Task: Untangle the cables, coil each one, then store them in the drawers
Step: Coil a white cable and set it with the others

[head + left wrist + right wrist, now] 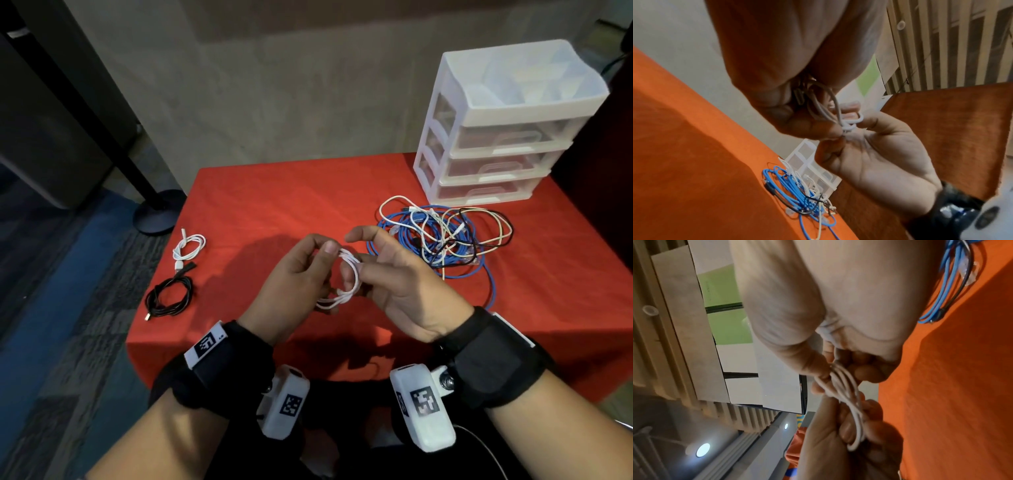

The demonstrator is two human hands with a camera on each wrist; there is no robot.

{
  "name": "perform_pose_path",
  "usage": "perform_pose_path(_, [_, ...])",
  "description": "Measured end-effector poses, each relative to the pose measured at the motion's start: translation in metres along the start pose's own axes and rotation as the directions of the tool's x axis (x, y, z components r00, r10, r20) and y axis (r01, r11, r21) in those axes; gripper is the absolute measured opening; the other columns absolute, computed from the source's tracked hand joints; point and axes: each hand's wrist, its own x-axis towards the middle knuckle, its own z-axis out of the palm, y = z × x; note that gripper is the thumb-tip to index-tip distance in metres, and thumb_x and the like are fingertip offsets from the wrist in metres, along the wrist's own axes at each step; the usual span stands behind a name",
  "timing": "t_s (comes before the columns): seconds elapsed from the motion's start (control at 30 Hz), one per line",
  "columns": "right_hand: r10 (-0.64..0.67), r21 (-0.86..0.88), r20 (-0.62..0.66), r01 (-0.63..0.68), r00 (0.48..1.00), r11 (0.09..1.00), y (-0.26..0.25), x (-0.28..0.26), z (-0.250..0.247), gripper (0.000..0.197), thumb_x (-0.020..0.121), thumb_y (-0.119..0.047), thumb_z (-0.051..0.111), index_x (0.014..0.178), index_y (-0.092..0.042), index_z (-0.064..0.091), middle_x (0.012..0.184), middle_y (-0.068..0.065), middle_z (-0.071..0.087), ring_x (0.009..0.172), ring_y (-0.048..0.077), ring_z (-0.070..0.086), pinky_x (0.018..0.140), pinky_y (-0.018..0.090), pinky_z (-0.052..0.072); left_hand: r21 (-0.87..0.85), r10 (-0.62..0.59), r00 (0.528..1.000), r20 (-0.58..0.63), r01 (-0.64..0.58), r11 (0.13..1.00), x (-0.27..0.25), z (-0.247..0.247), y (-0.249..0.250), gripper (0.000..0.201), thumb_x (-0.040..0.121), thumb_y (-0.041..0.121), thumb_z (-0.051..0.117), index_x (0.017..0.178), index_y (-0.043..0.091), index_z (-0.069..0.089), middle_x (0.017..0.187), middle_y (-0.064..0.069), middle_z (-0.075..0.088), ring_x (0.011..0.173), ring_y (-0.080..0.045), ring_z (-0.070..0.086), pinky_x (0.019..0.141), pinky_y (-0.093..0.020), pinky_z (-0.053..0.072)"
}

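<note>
Two hands meet over the middle of the red tabletop (257, 192) in the head view, sharing a small white cable (351, 274) wound into loops. The left hand (298, 274) has its fingers curled around the loops on the 9 o'clock side, thumb on top; the right hand (394, 274) pinches the 3 o'clock side, its forefinger lifted. At 2 o'clock from the hands lies a tangle of cables (445, 236), blue, white and black, just in front of the drawer unit (496, 137), which stands at the far right corner with all three drawers closed. At 9 o'clock, close to the left edge, lie a coiled white cable (188, 248) and a coiled black cable (169, 296), near each other. Bare cloth lies open between those coils and the hands, and toward the far edge at 12 o'clock.

From the left wrist, the left hand (797, 73) fills the top, fingers closed on the white cable (836, 110), with the right hand (879, 154) gripping a tight bunch of it at 3 o'clock. The tangle (797, 194) sits at 6 o'clock beside the drawer unit (818, 170).

From the right wrist, the right hand (828, 305) pinches the loops (846, 394), and the left hand (849, 443) holds their lower end at 6 o'clock. Blue strands of the tangle (951, 280) show at 1 o'clock on the cloth.
</note>
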Motion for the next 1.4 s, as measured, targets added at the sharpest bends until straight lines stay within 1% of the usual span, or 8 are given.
perform_pose_path(0.3, [-0.070, -0.327, 0.082, 0.093, 0.994, 0.940, -0.003, -0.005, 0.001, 0.040, 0.082, -0.010, 0.080, 0.116, -0.014, 0.061, 0.088, 0.011, 0.063, 0.083, 0.017, 0.059, 0.077, 0.021, 0.050, 0.215, -0.007, 0.995, -0.099, 0.028, 0.976, 0.005, 0.000, 0.000, 0.033, 0.106, 0.034, 0.049, 0.079, 0.016, 0.058, 0.058, 0.010, 0.052, 0.050, -0.005, 0.045, 0.049, -0.024, 0.039])
perform_pose_path(0.53, [-0.398, -0.858, 0.003, 0.207, 0.917, 0.469, 0.012, -0.002, -0.008, 0.018, 0.082, -0.023, 0.084, 0.081, -0.020, 0.066, 0.089, -0.002, 0.062, 0.081, 0.010, 0.062, 0.078, 0.018, 0.045, 0.204, 0.018, 0.966, -0.259, 0.037, 0.978, 0.008, -0.002, -0.003, 0.037, 0.106, 0.034, 0.049, 0.073, 0.017, 0.057, 0.057, 0.004, 0.043, 0.050, -0.010, 0.041, 0.050, -0.032, 0.047])
perform_pose_path(0.67, [-0.319, -0.711, -0.137, 0.131, 0.938, 0.691, 0.000, 0.001, -0.011, 0.012, 0.090, -0.014, 0.076, 0.082, -0.009, 0.068, 0.071, 0.000, 0.056, 0.065, 0.007, 0.047, 0.063, 0.023, 0.037, 0.203, -0.008, 0.987, -0.163, 0.042, 0.978, 0.006, -0.008, -0.004, 0.039, 0.104, 0.040, 0.050, 0.070, 0.025, 0.061, 0.054, 0.009, 0.043, 0.050, -0.011, 0.038, 0.056, -0.037, 0.039])
perform_pose_path(0.77, [-0.325, -0.708, -0.144, 0.132, 0.935, 0.693, -0.014, 0.004, -0.023, 0.012, 0.091, -0.013, 0.074, 0.083, -0.007, 0.067, 0.066, 0.007, 0.044, 0.063, 0.014, 0.037, 0.057, 0.028, 0.031, 0.165, -0.083, 0.996, -0.043, 0.089, 0.982, 0.004, -0.010, 0.006, 0.038, 0.107, 0.035, 0.048, 0.079, 0.015, 0.065, 0.053, 0.006, 0.039, 0.050, -0.012, 0.034, 0.054, -0.032, 0.031])
perform_pose_path(0.93, [-0.349, -0.601, -0.257, 0.134, 0.901, 0.788, -0.007, 0.001, -0.023, 0.010, 0.093, -0.010, 0.070, 0.087, -0.002, 0.067, 0.062, 0.012, 0.052, 0.062, 0.021, 0.051, 0.055, 0.033, 0.045, -0.048, -0.209, 0.974, 0.083, 0.213, 0.976, 0.003, -0.003, 0.026, 0.038, 0.108, 0.026, 0.042, 0.085, 0.002, 0.060, 0.053, 0.007, 0.030, 0.044, -0.005, 0.025, 0.044, -0.019, 0.024])
perform_pose_path(1.0, [-0.331, -0.537, -0.303, 0.127, 0.894, 0.834, 0.001, -0.002, -0.018, 0.013, 0.095, -0.010, 0.068, 0.090, 0.002, 0.068, 0.065, 0.012, 0.057, 0.059, 0.017, 0.054, 0.054, 0.024, 0.049, -0.085, -0.205, 0.977, 0.054, 0.209, 0.974, 0.003, 0.002, 0.026, 0.037, 0.109, 0.025, 0.041, 0.084, 0.004, 0.057, 0.051, 0.008, 0.031, 0.043, -0.005, 0.025, 0.044, -0.019, 0.024])
perform_pose_path(1.17, [-0.126, -0.263, -0.284, 0.049, 0.950, 0.964, 0.013, -0.010, -0.001, 0.030, 0.086, -0.032, 0.068, 0.096, -0.003, 0.071, 0.082, 0.017, 0.065, 0.071, 0.023, 0.062, 0.066, 0.034, 0.057, 0.105, -0.042, 0.986, -0.159, 0.059, 0.993, 0.006, 0.006, 0.010, 0.037, 0.108, 0.031, 0.043, 0.076, 0.016, 0.052, 0.052, 0.012, 0.041, 0.047, -0.007, 0.036, 0.052, -0.028, 0.032])
perform_pose_path(1.4, [-0.009, -0.105, -0.295, -0.023, 0.956, 0.994, 0.020, -0.009, 0.002, 0.015, 0.093, -0.005, 0.064, 0.104, -0.012, 0.070, 0.092, 0.004, 0.072, 0.085, 0.015, 0.060, 0.070, 0.027, 0.044, 0.047, 0.016, 0.981, -0.193, -0.007, 0.999, 0.004, 0.006, 0.006, 0.033, 0.108, 0.029, 0.045, 0.080, 0.013, 0.051, 0.054, 0.009, 0.038, 0.050, -0.007, 0.032, 0.049, -0.026, 0.034])
